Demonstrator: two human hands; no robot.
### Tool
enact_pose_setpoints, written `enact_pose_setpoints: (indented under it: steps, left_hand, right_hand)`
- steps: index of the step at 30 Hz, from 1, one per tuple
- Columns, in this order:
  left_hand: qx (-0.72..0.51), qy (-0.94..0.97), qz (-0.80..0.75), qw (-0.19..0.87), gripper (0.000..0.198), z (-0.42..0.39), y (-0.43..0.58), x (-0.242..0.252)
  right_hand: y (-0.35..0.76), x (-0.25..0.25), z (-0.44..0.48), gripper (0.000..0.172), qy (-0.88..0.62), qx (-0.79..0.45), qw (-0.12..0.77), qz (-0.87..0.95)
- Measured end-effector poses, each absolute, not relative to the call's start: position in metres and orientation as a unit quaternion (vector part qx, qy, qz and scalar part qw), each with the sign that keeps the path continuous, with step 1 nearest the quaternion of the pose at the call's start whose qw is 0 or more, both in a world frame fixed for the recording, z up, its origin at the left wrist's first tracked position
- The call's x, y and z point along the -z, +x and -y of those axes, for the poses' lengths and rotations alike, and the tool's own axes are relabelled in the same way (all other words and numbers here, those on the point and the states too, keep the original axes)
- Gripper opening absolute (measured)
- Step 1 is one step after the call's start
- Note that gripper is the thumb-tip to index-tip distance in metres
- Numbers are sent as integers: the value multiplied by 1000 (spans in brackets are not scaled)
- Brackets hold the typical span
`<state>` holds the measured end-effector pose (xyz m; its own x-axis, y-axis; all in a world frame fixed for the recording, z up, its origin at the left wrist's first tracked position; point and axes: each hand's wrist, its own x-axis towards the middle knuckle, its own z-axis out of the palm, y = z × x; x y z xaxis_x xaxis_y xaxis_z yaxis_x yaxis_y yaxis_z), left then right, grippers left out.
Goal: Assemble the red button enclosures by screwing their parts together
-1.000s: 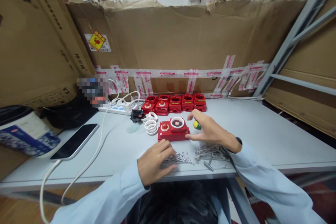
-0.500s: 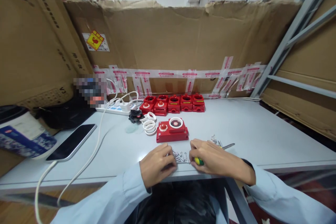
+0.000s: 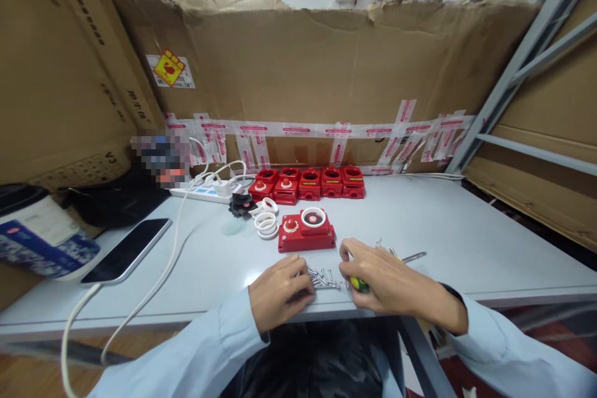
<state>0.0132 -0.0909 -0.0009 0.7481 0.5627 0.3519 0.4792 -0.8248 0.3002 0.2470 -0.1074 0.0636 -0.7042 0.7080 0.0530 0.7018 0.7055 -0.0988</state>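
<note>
My right hand [image 3: 380,277] is closed around a screwdriver [image 3: 359,284] with a yellow-and-green handle, its metal shaft sticking out to the right past the knuckles. Thumb and index finger curl toward the table beside a small pile of silver screws [image 3: 321,276]. On the pile's left edge, my left hand [image 3: 281,291] rests with its fingers bent together, and what they hold, if anything, is hidden. Behind the screws stands a red alarm-like box [image 3: 303,241] with a red dome and a white ring [image 3: 313,217] around a dark round part.
Several red housings [image 3: 309,185] line the back by the cardboard [image 3: 303,68]. White rings [image 3: 266,226] and a black part [image 3: 241,204] lie left of the box. A power strip [image 3: 205,193], phone [image 3: 128,252], cable and tub [image 3: 46,233] occupy the left.
My right hand has shifted a little to the right, away from the screw pile, carrying the screwdriver. My left hand stays at the pile.
</note>
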Motion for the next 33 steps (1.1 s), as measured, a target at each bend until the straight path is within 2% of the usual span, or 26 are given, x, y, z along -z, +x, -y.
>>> enact_pose_setpoints:
  steps: [5,10,13,16,18,20,22,24,28,33]
  left_hand:
    - [-218,931,-277,98,9,92,15,-1]
    - [-240,919,-293,108,11,95,2,-16]
    - [-273,904,-315,97,14,86,-13,-35]
    - [-287,893,-342,54,20,65,-21,-52]
    - [-278,895,-346,41,33,46,-16,-59]
    - [-259,902,-341,57,51,27,-5,-59]
    - [-234,910,-332,83,68,12,9,-54]
    - [-203,918,-320,114,76,2,20,-46]
    - [-204,919,-299,155,74,-6,26,-33]
    - [-230,917,-286,156,72,-7,23,-28]
  right_hand:
    - [247,-61,109,12,-364,-45,43,929]
    - [245,-71,100,8,-370,-66,133,917]
    - [246,-82,86,7,-376,-99,261,884]
    - [244,-99,69,8,-388,-113,458,792]
    - [239,-110,57,19,-363,-172,586,704]
    - [231,-119,46,31,-299,-275,662,629]
    - [222,-122,37,35,-261,-346,693,576]
    - [214,-119,29,36,-249,-392,705,536]
    - [205,-105,21,38,-260,-422,709,502]
    - [201,-97,18,36,-255,-426,715,492]
